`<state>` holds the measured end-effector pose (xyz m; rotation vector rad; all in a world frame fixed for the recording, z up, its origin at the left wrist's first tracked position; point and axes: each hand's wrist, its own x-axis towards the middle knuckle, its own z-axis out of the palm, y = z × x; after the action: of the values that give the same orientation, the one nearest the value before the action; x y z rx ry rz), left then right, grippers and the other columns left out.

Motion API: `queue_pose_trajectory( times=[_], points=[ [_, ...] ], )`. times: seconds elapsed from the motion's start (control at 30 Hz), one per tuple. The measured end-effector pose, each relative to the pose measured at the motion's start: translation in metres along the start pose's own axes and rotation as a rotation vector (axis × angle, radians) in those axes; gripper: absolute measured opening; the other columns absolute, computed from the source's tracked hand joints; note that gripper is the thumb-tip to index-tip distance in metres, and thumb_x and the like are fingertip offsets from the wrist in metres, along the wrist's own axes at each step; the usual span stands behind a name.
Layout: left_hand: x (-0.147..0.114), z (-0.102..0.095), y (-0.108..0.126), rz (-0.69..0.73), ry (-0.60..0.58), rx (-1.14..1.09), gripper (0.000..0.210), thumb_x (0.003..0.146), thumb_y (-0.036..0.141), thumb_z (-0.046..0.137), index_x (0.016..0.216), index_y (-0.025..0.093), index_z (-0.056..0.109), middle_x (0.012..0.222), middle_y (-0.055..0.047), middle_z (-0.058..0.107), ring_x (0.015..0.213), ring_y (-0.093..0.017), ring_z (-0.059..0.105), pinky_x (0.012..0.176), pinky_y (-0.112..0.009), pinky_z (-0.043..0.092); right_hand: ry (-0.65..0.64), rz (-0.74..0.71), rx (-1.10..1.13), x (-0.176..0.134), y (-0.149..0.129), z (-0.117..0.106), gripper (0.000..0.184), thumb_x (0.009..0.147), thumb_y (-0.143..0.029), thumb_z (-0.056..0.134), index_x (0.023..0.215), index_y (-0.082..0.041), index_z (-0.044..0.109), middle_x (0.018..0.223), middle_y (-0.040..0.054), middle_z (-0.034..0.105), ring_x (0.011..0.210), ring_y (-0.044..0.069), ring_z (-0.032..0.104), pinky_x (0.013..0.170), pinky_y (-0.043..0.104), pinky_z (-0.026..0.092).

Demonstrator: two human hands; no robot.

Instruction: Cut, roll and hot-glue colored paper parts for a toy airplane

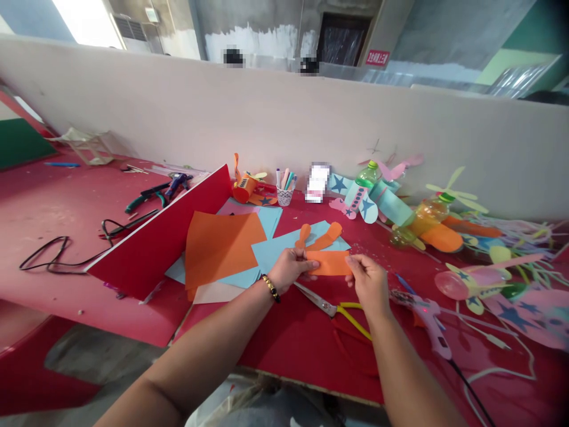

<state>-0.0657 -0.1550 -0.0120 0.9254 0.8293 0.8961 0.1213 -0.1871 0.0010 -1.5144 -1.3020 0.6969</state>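
Taking twelve o'clock as straight ahead, holding a small orange rectangular paper strip (329, 263) over the red counter (284, 338), running its long axis roughly from nine to three o'clock. Pinching the nine-o'clock end in the fingers of the left hand (290, 267), laying the thumb over its face; pinching the three-o'clock end in the fingers of the right hand (370, 280), so touching at both ends and favouring neither hand as nearer. Facing two round-ended orange paper blades (329, 236) just beyond, at twelve o'clock, on a light blue paper sheet (280, 244). Having metal scissors with yellow and red handles (328, 307) on the near side at six o'clock, aiming the blades towards ten. Having a pink glue gun (427, 320) at four o'clock, nearer the right hand.
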Motion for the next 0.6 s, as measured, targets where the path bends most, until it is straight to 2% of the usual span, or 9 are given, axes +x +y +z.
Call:
queue_pose_trajectory(
  times=[0.07, 0.2, 0.3, 0.37, 0.43, 0.5, 0.6],
  points=[
    [0.0015, -0.0021, 0.0001, 0.018, 0.002, -0.01, 0.035, 0.053, 0.033, 0.08, 0.069, 0.011, 0.059, 0.066, -0.003, 0.063, 0.054, -0.012, 0.061, 0.053, -0.025, 0.053, -0.033, 0.003, 0.032, 0.0005, 0.0004, -0.0006, 0.031, 0.077, -0.049, 0.057, 0.068, -0.02, 0.058, 0.041, -0.0056, 0.047, 0.036, 0.01, 0.044, 0.037, 0.02, 0.036],
    [0.0016, -0.0004, 0.0012, 0.035, -0.017, -0.028, 0.034, 0.052, 0.032, 0.081, 0.068, 0.011, 0.059, 0.068, -0.003, 0.063, 0.057, -0.011, 0.059, 0.056, -0.027, 0.055, -0.001, -0.012, 0.058, 0.0015, 0.004, -0.0004, 0.034, 0.077, -0.05, 0.057, 0.063, -0.02, 0.052, 0.04, -0.007, 0.042, 0.035, 0.009, 0.038, 0.035, 0.02, 0.03],
    [0.0006, 0.0009, 0.0032, 0.024, 0.012, -0.037, 0.035, 0.051, 0.032, 0.081, 0.065, 0.012, 0.057, 0.064, -0.001, 0.06, 0.053, -0.009, 0.056, 0.053, -0.025, 0.053, 0.003, -0.015, 0.06, 0.0028, 0.0066, -0.0003, 0.032, 0.079, -0.051, 0.055, 0.073, -0.02, 0.058, 0.044, -0.006, 0.045, 0.037, 0.01, 0.042, 0.038, 0.022, 0.034],
    [0.0002, -0.0001, 0.0049, 0.019, 0.066, -0.036, 0.036, 0.051, 0.033, 0.081, 0.065, 0.012, 0.056, 0.063, 0.0, 0.058, 0.052, -0.009, 0.055, 0.05, -0.023, 0.051, 0.005, -0.092, 0.056, 0.0029, 0.0063, 0.0001, 0.032, 0.08, -0.048, 0.055, 0.094, -0.02, 0.06, 0.059, -0.0019, 0.056, 0.048, 0.013, 0.051, 0.047, 0.024, 0.042],
    [0.0, -0.0018, 0.0065, 0.03, 0.125, -0.031, 0.038, 0.051, 0.035, 0.081, 0.066, 0.013, 0.055, 0.062, 0.001, 0.057, 0.051, -0.008, 0.054, 0.047, -0.02, 0.047, 0.001, -0.24, 0.009, 0.0018, 0.0041, 0.0013, 0.042, 0.077, -0.044, 0.06, 0.112, -0.021, 0.055, 0.086, 0.0048, 0.062, 0.066, 0.017, 0.058, 0.059, 0.029, 0.047],
    [-0.0003, -0.0026, 0.0075, 0.053, 0.15, -0.021, 0.039, 0.051, 0.037, 0.081, 0.067, 0.013, 0.055, 0.06, 0.002, 0.056, 0.048, -0.006, 0.05, 0.042, -0.016, 0.041, -0.035, -0.396, -0.079, -0.0003, 0.001, 0.0039, 0.051, 0.072, -0.04, 0.067, 0.118, -0.023, 0.052, 0.105, 0.0094, 0.059, 0.082, 0.021, 0.058, 0.069, 0.033, 0.049],
    [-0.0015, -0.0003, 0.0079, 0.105, 0.135, -0.018, 0.039, 0.051, 0.037, 0.081, 0.068, 0.012, 0.056, 0.057, 0.002, 0.056, 0.044, -0.005, 0.046, 0.039, -0.016, 0.033, -0.099, -0.502, -0.15, -0.0033, -0.0018, 0.0091, 0.046, 0.072, -0.036, 0.067, 0.116, -0.024, 0.056, 0.112, 0.0107, 0.056, 0.09, 0.023, 0.056, 0.077, 0.038, 0.048]
  ],
)
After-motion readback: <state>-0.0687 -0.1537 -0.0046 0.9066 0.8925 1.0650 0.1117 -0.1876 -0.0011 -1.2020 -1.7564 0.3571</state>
